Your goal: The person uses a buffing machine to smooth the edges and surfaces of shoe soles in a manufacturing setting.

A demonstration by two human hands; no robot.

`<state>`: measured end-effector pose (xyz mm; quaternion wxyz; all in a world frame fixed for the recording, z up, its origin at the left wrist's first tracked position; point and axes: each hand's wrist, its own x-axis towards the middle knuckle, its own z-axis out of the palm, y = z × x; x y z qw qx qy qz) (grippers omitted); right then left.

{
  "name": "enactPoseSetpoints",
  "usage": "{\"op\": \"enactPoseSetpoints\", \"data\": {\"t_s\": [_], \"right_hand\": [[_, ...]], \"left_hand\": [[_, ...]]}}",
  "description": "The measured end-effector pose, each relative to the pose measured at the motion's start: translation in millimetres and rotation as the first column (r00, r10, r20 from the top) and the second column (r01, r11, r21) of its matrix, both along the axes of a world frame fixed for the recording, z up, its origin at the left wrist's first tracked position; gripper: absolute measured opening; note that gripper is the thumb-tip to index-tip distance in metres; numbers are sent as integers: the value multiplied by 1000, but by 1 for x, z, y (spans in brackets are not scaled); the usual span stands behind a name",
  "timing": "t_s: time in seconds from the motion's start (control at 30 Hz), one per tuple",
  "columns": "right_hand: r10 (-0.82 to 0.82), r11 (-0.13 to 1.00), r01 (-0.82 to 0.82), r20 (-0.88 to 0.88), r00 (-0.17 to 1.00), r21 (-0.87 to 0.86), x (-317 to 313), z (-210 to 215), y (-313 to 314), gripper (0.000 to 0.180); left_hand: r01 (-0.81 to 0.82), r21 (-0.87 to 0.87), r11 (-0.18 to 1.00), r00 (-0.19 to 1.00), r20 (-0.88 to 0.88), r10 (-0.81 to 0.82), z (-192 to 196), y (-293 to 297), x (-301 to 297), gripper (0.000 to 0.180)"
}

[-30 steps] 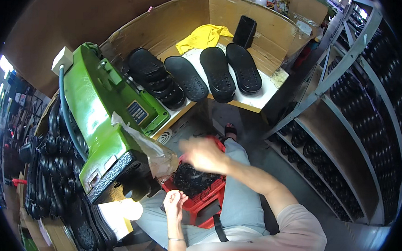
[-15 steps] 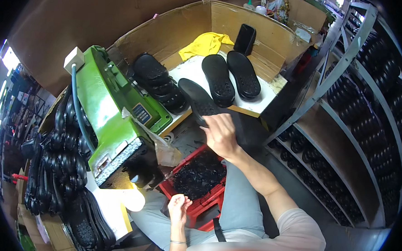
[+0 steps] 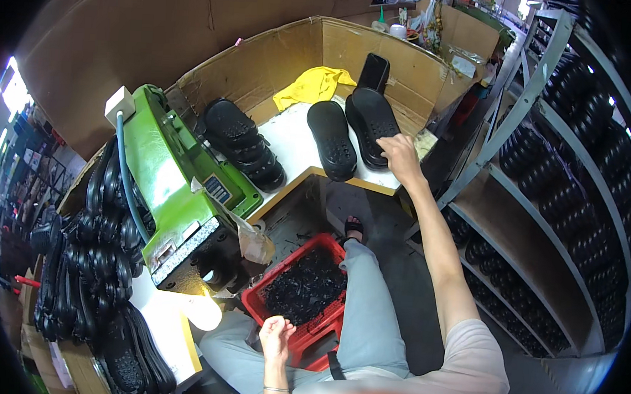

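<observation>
The right hand (image 3: pixel 398 153) lies on the near end of a black sole (image 3: pixel 371 121) at the far right of the desk (image 3: pixel 293 149), fingers spread flat over it rather than clasped. A second sole (image 3: pixel 332 137) lies just left. To seat it well, I'd press it square beside its neighbour before letting go. The left hand (image 3: pixel 276 335) hovers loosely curled, holding nothing, near a red crate (image 3: pixel 303 296) of scraps, right of the green machine (image 3: pixel 173 189).

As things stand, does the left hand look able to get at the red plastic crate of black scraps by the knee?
Probably yes. The left hand hangs open just beside the near rim of the red plastic crate, with nothing between them; the right hand is far off on a black shoe sole.
</observation>
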<state>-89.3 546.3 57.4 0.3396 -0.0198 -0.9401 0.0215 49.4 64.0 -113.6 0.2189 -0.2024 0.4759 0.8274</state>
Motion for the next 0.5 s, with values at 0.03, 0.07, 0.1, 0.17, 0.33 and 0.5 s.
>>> {"op": "enactPoseSetpoints", "data": {"t_s": [0.03,0.07,0.1,0.17,0.33,0.5], "right_hand": [[0,999,1,5,1000,-51,1,-5,4,30],[38,999,-39,-34,999,-25,1,-7,8,30],[49,998,-48,12,999,-27,3,-7,9,29],[57,998,-55,56,997,-39,6,0,6,29],[163,979,-178,-142,976,-103,-17,28,-53,17],[528,761,-613,-347,775,-211,-112,43,-156,19]], "left_hand": [[-3,4,1000,1000,4,3,-2,-2,0,8],[-14,7,1000,1000,4,14,-3,-3,1,8],[-20,5,1000,1000,5,20,-5,-4,0,8],[-23,-9,1000,1000,11,23,-6,-5,-1,8],[-35,-6,999,999,9,35,-8,-5,-2,8],[3,-9,1000,1000,11,-3,-4,0,0,8]]}}
